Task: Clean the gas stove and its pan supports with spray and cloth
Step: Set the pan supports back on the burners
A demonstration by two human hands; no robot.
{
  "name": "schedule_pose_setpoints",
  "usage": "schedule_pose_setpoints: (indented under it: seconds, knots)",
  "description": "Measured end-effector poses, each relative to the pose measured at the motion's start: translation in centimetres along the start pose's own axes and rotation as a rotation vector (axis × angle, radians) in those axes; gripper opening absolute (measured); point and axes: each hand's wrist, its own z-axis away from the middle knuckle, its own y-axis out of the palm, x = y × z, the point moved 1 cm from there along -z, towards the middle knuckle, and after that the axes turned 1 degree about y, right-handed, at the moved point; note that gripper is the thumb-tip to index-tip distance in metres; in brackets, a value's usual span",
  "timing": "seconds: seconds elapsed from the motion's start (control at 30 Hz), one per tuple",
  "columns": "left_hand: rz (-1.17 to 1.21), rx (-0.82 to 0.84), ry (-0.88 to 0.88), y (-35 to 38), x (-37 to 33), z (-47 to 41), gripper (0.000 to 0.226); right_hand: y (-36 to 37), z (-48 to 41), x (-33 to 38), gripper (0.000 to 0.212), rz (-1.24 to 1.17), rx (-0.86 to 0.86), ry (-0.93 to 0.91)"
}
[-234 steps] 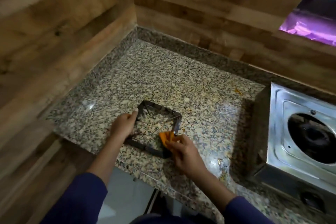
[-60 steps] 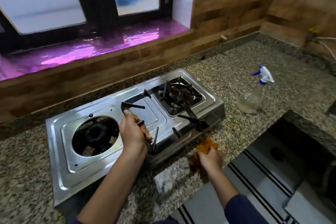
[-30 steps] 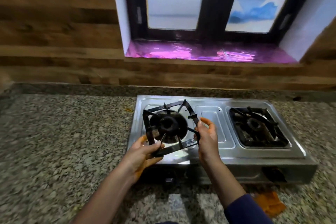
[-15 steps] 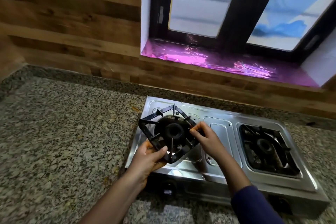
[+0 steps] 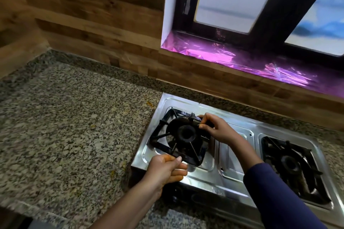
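Left hand (image 5: 167, 170) fingers (image 5: 177, 173) pinch the pan support (image 5: 189, 158) at its near edge, right hand (image 5: 218, 131) fingers its far corner, over the stove (image 5: 232, 156); tabletop (image 5: 74, 126) spreads leftward.

Both arms are reaching forward from the bottom edge of the view. The left forearm (image 5: 126, 208) is showing bare, angling up and to the right toward the left hand (image 5: 167, 170). That hand is pinching the near edge of the pan support (image 5: 189, 158), with the thumb lying on top and the other fingers curling underneath. The right arm is coming in from the lower right, wearing a dark blue sleeve (image 5: 279, 201) that is leaving the wrist bare. The right hand (image 5: 217, 130) is reaching farther forward than the left, knuckles up, its fingertips (image 5: 204, 126) and thumb pinching the support's far right corner.
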Motion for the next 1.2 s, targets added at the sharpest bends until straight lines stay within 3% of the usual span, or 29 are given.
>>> schedule_pose_setpoints:
  seconds: [0.2,0.3,0.37,0.47,0.57,0.77,0.93,1.2]
  knots:
    - [-0.023,0.017,-0.033,1.0,-0.2,0.2,0.021,-0.1,-0.9,-0.8,0.016,-0.023,0.025,-0.049]
    - [-0.221,0.04,-0.008,0.3,-0.7,0.2,0.026,-0.2,-0.9,-1.4,0.017,-0.004,0.036,-0.064]
    - [-0.466,-0.12,0.169,-1.0,-1.4,0.3,0.023,-0.2,-0.9,-1.6,0.02,0.001,0.036,-0.08]
    - [-0.895,-0.541,0.513,-3.0,-3.3,1.0,0.01,-0.2,-1.0,-1.7,0.015,-0.01,0.046,-0.108]
    - [-1.066,-0.624,0.616,-4.3,-4.0,0.0,0.025,-0.3,-1.2,-1.7,0.011,-0.002,0.06,-0.12]
    - [-1.112,-0.628,0.675,-3.8,-3.9,-1.5,0.014,-0.7,-1.4,-1.7,0.023,0.038,0.08,-0.117]
    - [-1.115,-0.596,0.748,-2.6,-2.7,-1.0,0.011,-1.3,-1.3,-2.4,0.013,0.04,0.045,-0.103]
    - [-1.111,-0.611,0.788,-2.2,-1.4,-0.8,0.007,-0.9,-0.8,-3.0,0.022,0.063,-0.153,-0.125]
